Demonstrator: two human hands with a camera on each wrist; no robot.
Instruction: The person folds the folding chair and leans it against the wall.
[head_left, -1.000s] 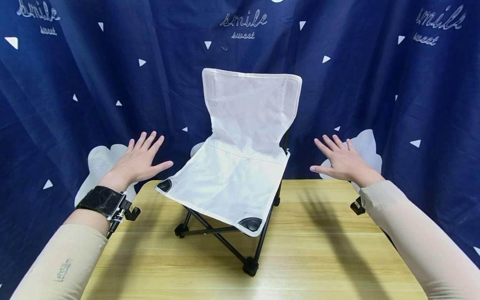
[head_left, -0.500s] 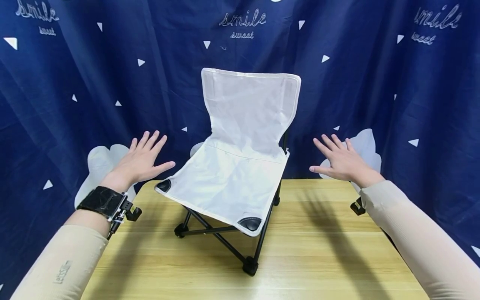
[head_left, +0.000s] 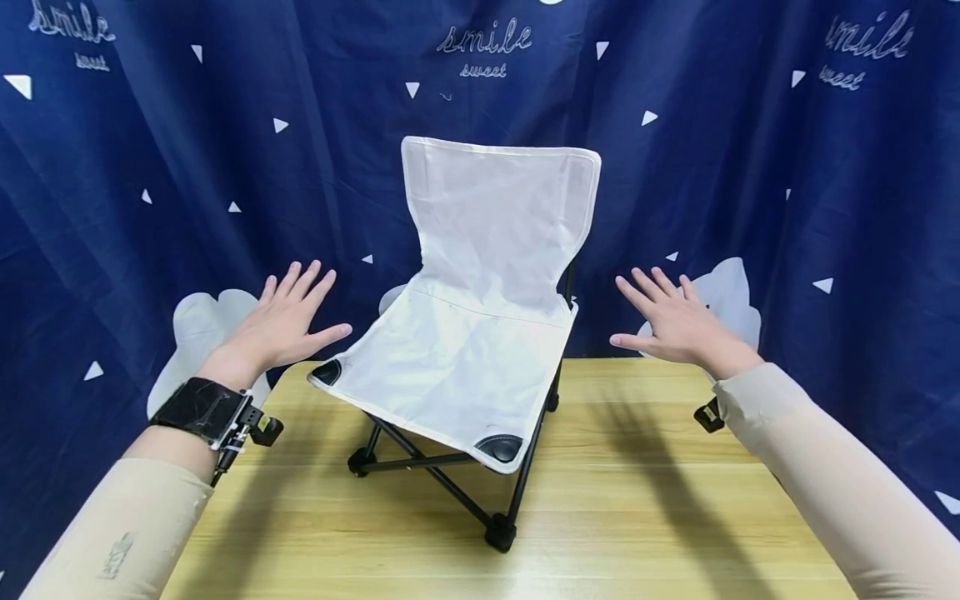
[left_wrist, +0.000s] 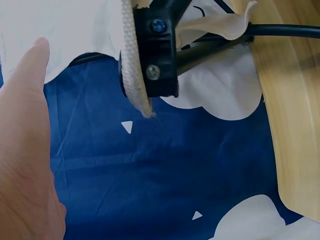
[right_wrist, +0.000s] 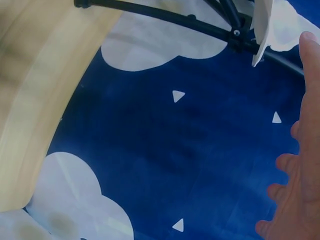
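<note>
A folding chair (head_left: pixel 480 333) with white fabric and a black tube frame stands unfolded on a wooden table. Black patches cover the front corners of its seat. To its left my left hand (head_left: pixel 277 325) hovers palm down with fingers spread, holding nothing. My right hand (head_left: pixel 678 325) is held the same way on the other side, apart from the chair. In the left wrist view, a black plastic joint (left_wrist: pixel 155 55) with screws and a white woven edge shows beyond my thumb. The right wrist view shows a frame joint (right_wrist: pixel 237 35) and a bit of white fabric.
The wooden table (head_left: pixel 637 517) carries the chair, and shadows of both arms fall on it. Close behind hangs a dark blue curtain (head_left: pixel 315 167) with white triangles, clouds and lettering. A black camera mount (head_left: pixel 266 429) juts from the left wrist.
My right hand has shifted slightly left, toward the chair. The left hand has edged a little to the right. The chair stays in place.
</note>
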